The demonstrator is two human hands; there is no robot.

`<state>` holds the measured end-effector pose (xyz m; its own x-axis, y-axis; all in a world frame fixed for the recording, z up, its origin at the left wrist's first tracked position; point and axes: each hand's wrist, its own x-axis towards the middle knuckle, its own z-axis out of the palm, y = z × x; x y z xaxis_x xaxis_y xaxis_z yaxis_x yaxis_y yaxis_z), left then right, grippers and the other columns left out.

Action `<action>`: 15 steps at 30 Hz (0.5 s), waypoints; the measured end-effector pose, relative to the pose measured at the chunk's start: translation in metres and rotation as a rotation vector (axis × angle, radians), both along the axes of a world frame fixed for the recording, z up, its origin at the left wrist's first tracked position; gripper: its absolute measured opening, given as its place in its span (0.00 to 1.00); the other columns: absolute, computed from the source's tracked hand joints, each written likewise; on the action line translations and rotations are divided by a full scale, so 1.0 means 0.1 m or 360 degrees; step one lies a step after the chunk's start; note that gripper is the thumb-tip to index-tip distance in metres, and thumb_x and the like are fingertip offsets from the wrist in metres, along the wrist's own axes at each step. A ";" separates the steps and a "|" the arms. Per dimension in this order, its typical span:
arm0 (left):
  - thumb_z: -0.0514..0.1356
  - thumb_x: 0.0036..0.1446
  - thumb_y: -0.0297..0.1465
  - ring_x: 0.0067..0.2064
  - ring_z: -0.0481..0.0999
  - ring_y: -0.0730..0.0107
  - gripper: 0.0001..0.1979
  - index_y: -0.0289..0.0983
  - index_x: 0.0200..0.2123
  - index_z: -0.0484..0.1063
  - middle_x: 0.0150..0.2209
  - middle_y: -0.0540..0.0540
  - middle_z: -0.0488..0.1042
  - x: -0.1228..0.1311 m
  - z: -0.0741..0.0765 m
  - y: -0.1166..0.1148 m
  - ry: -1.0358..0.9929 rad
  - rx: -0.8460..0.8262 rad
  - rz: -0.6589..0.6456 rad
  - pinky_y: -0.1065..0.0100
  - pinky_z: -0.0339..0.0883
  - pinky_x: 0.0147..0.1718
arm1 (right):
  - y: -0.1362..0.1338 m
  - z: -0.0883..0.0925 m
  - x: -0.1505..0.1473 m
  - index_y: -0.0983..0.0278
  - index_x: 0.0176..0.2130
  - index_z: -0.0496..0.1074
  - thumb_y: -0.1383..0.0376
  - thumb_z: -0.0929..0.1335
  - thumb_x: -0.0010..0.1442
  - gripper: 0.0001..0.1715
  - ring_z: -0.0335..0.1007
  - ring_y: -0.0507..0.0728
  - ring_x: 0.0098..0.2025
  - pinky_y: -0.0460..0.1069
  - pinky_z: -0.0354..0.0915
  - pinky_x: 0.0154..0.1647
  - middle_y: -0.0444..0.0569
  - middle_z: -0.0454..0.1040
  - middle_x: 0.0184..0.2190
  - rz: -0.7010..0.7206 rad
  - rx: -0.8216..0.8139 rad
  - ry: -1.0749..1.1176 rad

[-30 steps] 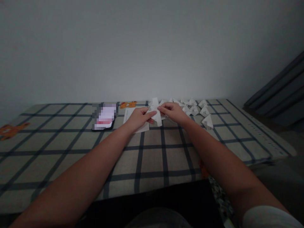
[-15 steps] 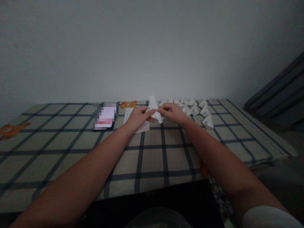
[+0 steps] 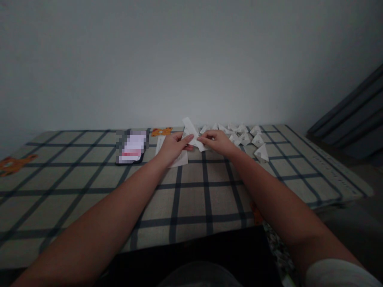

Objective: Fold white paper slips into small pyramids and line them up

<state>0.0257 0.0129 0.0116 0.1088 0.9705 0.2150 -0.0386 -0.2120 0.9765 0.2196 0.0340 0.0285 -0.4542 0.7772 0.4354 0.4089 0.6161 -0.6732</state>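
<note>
Two hands meet at one folded piece of white paper (image 3: 190, 127), raised near the far side of the cloth-covered worktop (image 3: 191, 203). The left hand (image 3: 176, 144) pinches its left side, thumb on top and fingers beneath; the right hand (image 3: 217, 140) nips its right side between thumb and fingertips. The paper should weigh almost nothing, bend readily and hold a crease, yet tear or crumple if pulled hard. The layered middle is probably the stiffest place to take hold; the narrow strip slanting up and away looks floppier. Folded white pieces (image 3: 261, 153) stand to the right, a flat sheet (image 3: 180, 160) lies below the left hand.
</note>
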 end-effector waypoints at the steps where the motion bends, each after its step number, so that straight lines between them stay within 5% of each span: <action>1: 0.66 0.47 0.44 0.30 0.76 0.72 0.21 0.33 0.37 0.77 0.37 0.43 0.78 0.00 0.00 0.00 -0.0006 0.0014 0.0025 0.69 0.73 0.33 | 0.00 0.00 0.00 0.67 0.31 0.77 0.52 0.67 0.57 0.21 0.64 0.50 0.28 0.45 0.56 0.29 0.47 0.74 0.25 0.0007 -0.0004 -0.0006; 15: 0.66 0.47 0.46 0.29 0.76 0.73 0.21 0.33 0.35 0.75 0.35 0.44 0.77 -0.03 -0.03 0.05 -0.0033 0.0105 0.0147 0.71 0.72 0.29 | -0.01 0.02 0.00 0.68 0.27 0.76 0.53 0.65 0.59 0.22 0.66 0.50 0.28 0.45 0.56 0.30 0.48 0.75 0.24 0.0040 -0.0002 -0.0110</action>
